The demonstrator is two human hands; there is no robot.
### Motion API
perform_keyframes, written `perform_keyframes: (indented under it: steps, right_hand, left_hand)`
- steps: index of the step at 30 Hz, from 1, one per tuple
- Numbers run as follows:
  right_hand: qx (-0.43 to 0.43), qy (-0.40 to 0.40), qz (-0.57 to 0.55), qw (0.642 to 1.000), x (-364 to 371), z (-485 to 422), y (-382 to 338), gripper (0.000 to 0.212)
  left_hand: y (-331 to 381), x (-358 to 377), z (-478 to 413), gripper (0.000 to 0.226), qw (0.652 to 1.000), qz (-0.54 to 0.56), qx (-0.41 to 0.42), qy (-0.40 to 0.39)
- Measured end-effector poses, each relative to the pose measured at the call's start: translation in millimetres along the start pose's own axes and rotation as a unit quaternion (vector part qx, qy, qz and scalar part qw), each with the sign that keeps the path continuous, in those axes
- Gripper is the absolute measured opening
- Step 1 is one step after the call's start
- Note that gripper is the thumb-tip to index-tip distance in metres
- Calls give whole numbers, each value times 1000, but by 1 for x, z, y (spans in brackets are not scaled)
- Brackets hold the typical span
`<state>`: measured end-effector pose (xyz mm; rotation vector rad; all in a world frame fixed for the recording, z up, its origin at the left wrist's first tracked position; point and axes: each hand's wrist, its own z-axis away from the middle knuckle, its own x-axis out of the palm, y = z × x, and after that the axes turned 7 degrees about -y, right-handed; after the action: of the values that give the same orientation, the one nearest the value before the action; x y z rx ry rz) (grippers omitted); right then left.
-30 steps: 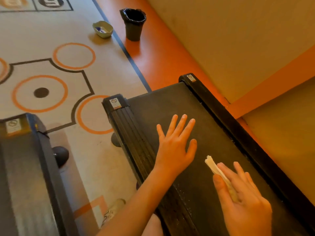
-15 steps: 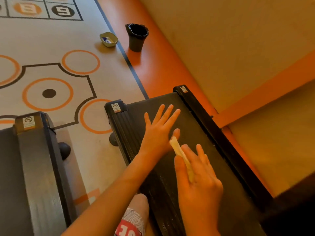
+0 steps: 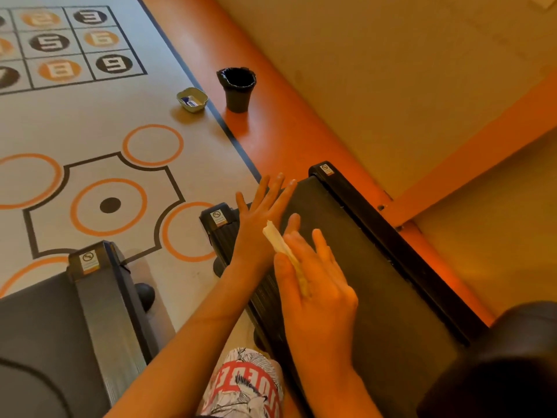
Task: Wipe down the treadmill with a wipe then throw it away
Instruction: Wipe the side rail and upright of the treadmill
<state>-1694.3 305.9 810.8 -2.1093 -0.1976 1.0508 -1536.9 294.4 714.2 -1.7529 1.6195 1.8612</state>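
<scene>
Wipe (image 3: 281,246) pinched in right hand (image 3: 316,285), tip protruding

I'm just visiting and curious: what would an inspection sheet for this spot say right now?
Surface: black treadmill belt, dark side rails; too dim to judge how clean.
Job's things: folded pale wipe in the right hand; black lined bin standing on the orange floor strip beyond the treadmill.
Clutter: small dish on the floor beside the bin, something blue and white inside.
Hands: left hand flat, fingers spread, at the belt's far left corner; right hand with fingers straight, wipe between thumb and forefinger.
Cables: nothing seen.
Surroundings: second treadmill to the left; patterned floor with numbered squares; beige wall.
</scene>
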Motion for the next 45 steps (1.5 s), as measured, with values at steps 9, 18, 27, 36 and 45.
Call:
perform_keyframes:
  steps: [9, 18, 27, 36, 45]
  right_hand:
    - [-6, 29, 11, 999, -13, -44, -55, 44]
    - [28, 100, 47, 993, -47, -66, -67, 37]
    - [98, 179, 112, 973, -40, -68, -19, 37]
    - [255, 329, 201, 887, -8, -104, 20, 38]
    - [423, 428, 246, 760, -31, -61, -2, 45]
  left_hand:
    - [10, -75, -31, 64, 998, 44, 36, 20]
    - [59, -95, -62, 64, 988, 63, 136, -21]
    - [59, -82, -92, 60, 977, 86, 176, -87]
    - [67, -61, -197, 61, 913, 134, 321, -214]
    - [198, -61, -168, 57, 764, 215, 514, -327]
